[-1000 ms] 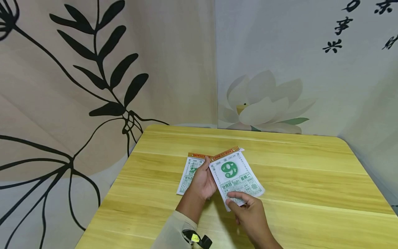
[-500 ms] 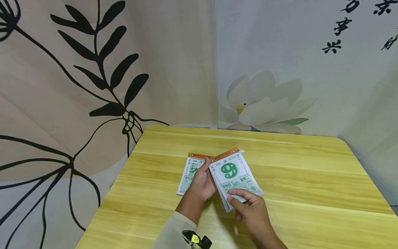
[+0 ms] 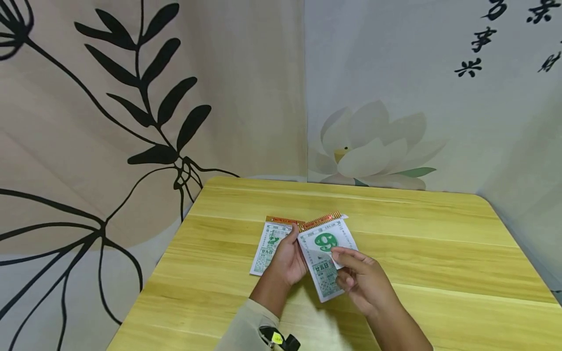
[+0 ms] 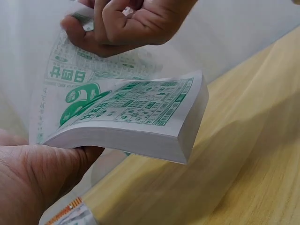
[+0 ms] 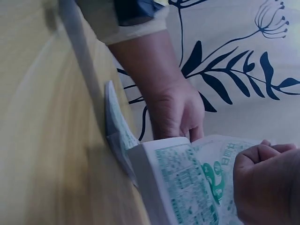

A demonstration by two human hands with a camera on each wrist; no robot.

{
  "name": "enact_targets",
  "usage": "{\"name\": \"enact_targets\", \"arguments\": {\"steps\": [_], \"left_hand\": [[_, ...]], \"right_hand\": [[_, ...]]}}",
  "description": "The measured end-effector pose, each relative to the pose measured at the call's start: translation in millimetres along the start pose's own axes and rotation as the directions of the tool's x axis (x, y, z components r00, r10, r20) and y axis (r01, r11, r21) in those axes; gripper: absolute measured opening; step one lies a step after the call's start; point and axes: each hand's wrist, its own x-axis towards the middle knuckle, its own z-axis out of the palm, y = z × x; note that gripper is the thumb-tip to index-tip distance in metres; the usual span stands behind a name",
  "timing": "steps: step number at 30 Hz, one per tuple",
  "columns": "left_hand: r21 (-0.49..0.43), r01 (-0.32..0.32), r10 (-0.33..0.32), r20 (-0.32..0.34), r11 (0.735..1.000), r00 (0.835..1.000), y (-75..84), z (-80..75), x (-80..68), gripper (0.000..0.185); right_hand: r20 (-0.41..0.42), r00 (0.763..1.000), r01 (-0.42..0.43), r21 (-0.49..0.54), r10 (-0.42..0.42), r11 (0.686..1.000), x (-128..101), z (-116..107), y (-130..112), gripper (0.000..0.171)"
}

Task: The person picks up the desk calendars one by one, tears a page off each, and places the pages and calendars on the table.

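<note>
In the head view, my left hand grips a thick tear-off calendar along its left side, thumb near the red-and-gold top strip. My right hand pinches the lower part of its top page, which bears a green 9 and is curled upward. Another green-printed page shows beneath. From the left wrist, the calendar's block of pages hangs above the table with the thin lifted sheet bent away from it. A second calendar lies left of my left hand, partly hidden by it.
The wooden table stretches around the hands. Behind it hangs a pale cloth printed with black leaves, a lotus and writing. A dark strap with a small device sits on the left sleeve.
My right hand has moved up and slightly right, pulling the lower part of the top page up off the page beneath. The left hand and second calendar have hardly moved.
</note>
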Motion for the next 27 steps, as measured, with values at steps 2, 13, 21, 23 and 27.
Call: {"name": "enact_targets", "arguments": {"steps": [2, 13, 21, 23, 27], "left_hand": [[-0.002, 0.004, -0.004, -0.005, 1.000, 1.000, -0.2, 0.3, 0.0, 0.064], [0.015, -0.003, 0.003, -0.007, 1.000, 1.000, -0.6, 0.1, 1.8, 0.066], [0.016, 0.014, -0.014, -0.023, 1.000, 1.000, -1.3, -1.3, 0.9, 0.064], [0.011, 0.014, -0.014, -0.022, 1.000, 1.000, -1.0, -2.0, 0.3, 0.065], [0.005, 0.019, -0.019, -0.026, 1.000, 0.999, 0.7, -2.9, -0.1, 0.065]], "right_hand": [[0.011, 1.000, -0.019, 0.011, 0.019, 1.000, 2, 0, -2, 0.028], [0.009, 0.999, -0.045, -0.007, 0.045, 0.999, 5, 4, 5, 0.031], [0.012, 0.998, -0.058, 0.018, 0.058, 0.998, 7, -2, -9, 0.028], [0.016, 0.998, -0.057, 0.024, 0.056, 0.998, 7, -4, -11, 0.028], [0.021, 0.999, -0.051, 0.044, 0.050, 0.998, 8, -8, -15, 0.030]]}}
